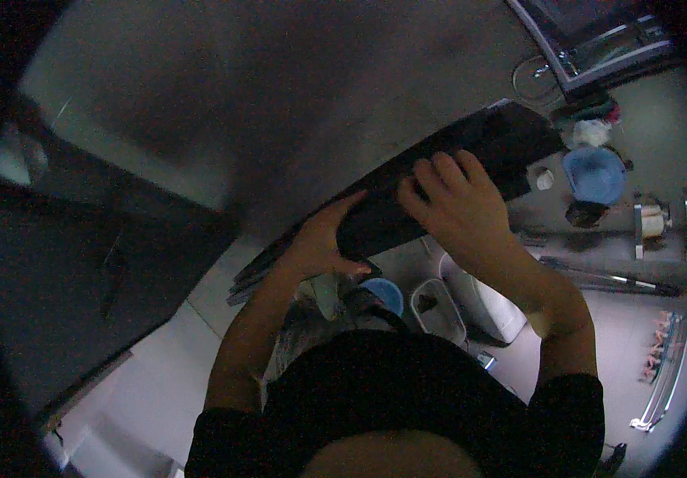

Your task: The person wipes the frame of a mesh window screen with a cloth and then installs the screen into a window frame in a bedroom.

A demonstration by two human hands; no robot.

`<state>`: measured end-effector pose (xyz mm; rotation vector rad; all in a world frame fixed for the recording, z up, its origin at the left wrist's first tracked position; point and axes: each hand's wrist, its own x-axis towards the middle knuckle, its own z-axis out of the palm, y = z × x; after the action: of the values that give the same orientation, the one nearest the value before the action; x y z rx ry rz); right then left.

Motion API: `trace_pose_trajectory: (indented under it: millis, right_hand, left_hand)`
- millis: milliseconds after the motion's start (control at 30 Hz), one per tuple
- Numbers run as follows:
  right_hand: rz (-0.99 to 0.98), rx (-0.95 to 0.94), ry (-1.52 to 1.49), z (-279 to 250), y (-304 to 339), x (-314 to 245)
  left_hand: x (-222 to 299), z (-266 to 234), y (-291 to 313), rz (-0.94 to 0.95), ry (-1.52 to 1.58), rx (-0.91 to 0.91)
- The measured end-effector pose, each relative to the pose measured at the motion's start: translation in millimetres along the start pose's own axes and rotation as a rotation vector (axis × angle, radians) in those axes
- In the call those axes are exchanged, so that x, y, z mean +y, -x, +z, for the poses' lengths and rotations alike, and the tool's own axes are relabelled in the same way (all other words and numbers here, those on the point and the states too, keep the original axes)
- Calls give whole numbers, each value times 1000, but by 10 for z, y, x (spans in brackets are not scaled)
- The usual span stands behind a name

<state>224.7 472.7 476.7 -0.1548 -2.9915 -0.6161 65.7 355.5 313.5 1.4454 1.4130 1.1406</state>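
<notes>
A long, flat black thing (383,215) stretches slantwise in front of my body, from lower left to upper right. Layered edges show at its lower-left end, and its exact kind is too dark to make out. My left hand (323,243) grips its near-left part, thumb on the near side and fingers toward the far side. Farther right, my right hand (456,195) lies over its top with the fingers bent and pressed onto it. The tips of some fingers are hidden.
On the right are a blue basin (604,177), a pole (606,277) and a wall rack (666,366). Near my body stand a white toilet (493,311), a waste bin (456,323) and a blue tub (387,295). A dark panel (96,271) fills the left side.
</notes>
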Motion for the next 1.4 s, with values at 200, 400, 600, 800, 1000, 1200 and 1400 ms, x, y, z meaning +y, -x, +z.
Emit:
trace_pose_trajectory:
  millis: [200, 400, 600, 800, 1000, 1200, 1400]
  right_hand:
    - [6, -75, 66, -60, -67, -84]
    - [43, -80, 122, -6, -185, -70]
    - [93, -136, 156, -20, -234, -131]
    - [66, -131, 158, -36, -259, -182]
    - [61, -131, 165, -50, -259, -201]
    - [103, -191, 117, -120, -322, -263]
    - [103, -160, 108, -89, -281, -247]
  left_hand:
    - [-107, 39, 93, 79, -185, 100]
    - [-186, -23, 20, 16, -207, 61]
    - [-228, -14, 25, 11, -160, 75]
    - [-216, -68, 74, -36, -175, 42]
    - [-270, -52, 75, -25, -181, 56]
    - [-318, -94, 100, 76, -124, 95]
    - [-224, -141, 72, -2, -177, 33]
